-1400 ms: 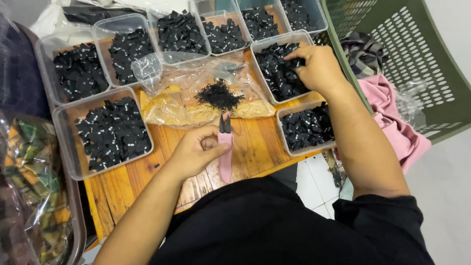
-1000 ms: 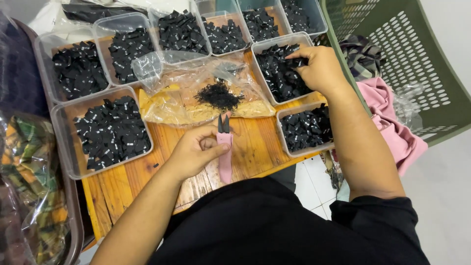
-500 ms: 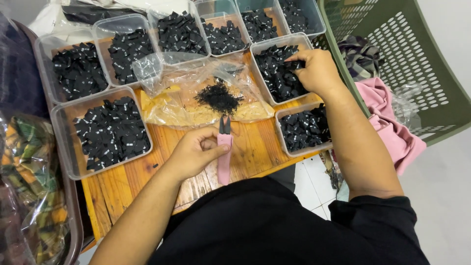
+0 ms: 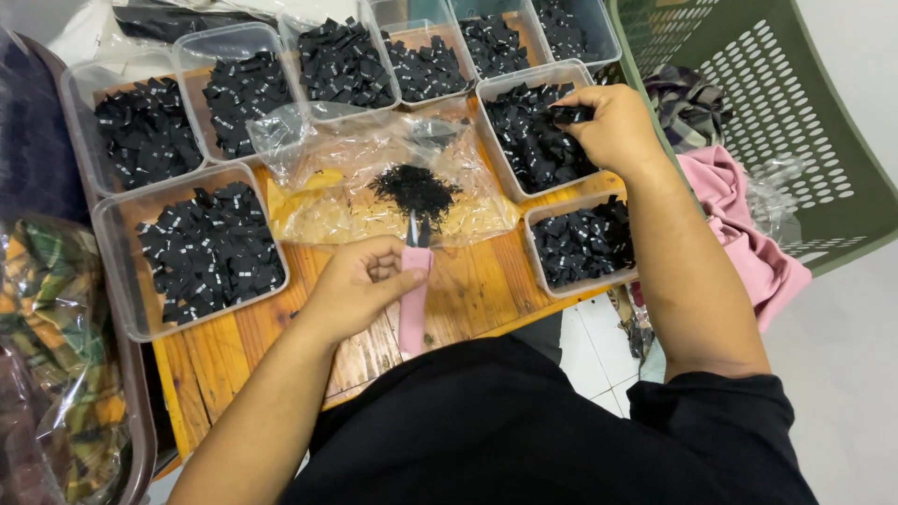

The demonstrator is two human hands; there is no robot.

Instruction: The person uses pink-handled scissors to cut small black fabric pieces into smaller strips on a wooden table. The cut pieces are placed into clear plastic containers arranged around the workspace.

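My left hand (image 4: 360, 283) grips a pink-handled thread snipper (image 4: 412, 292), its small blades pointing up toward a pile of black scraps (image 4: 414, 188) on clear plastic wrap (image 4: 374, 178). My right hand (image 4: 613, 126) reaches over a clear tub of black fabric labels (image 4: 535, 131) and pinches a black label (image 4: 568, 114) between its fingers. A smaller tub of black labels (image 4: 582, 245) sits below that hand near the board's edge.
Several more clear tubs of black labels stand on the wooden board (image 4: 281, 346), one at the left (image 4: 204, 248). A green plastic basket (image 4: 781, 103) with pink cloth (image 4: 739, 234) lies at right. Bagged patterned fabric (image 4: 56, 346) lies at left.
My right hand has shifted slightly within the upper right tub and now pinches a label. My left hand has stayed put with the snipper.
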